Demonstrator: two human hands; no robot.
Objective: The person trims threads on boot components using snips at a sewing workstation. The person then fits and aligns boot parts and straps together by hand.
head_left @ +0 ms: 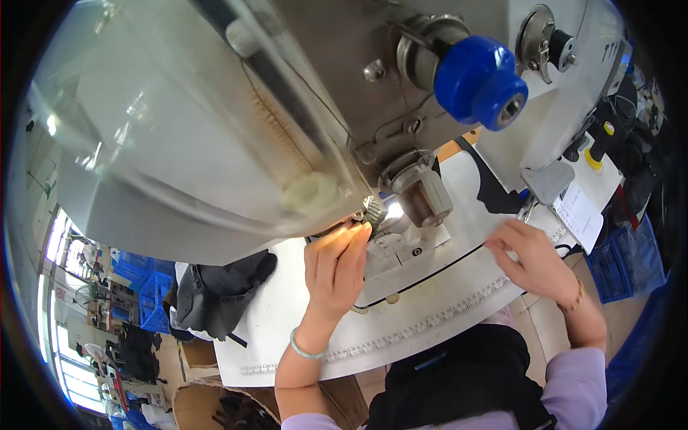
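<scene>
At the sewing machine's metal presser foot (373,209), my left hand (335,261) has its fingertips pressed together. A dark piece, seemingly fabric, shows in part beside those fingertips; the fingers hide most of it. To the right, my right hand (532,259) hovers over the white table with its fingers curled in. Whatever may lie between its fingers is hidden. A dark line (437,275) along the front of the machine bed runs up to its fingertips. Behind the right hand, scissors-like metal handles (529,208) are partly covered.
Overhead, the machine head carries a blue knob (479,82), with a clear curved cover (179,143) at left. Black fabric pieces (222,294) lie on the table's left side. A printed ruler (430,315) follows the front edge. A paper sheet (577,215) and blue crate (613,269) are at right.
</scene>
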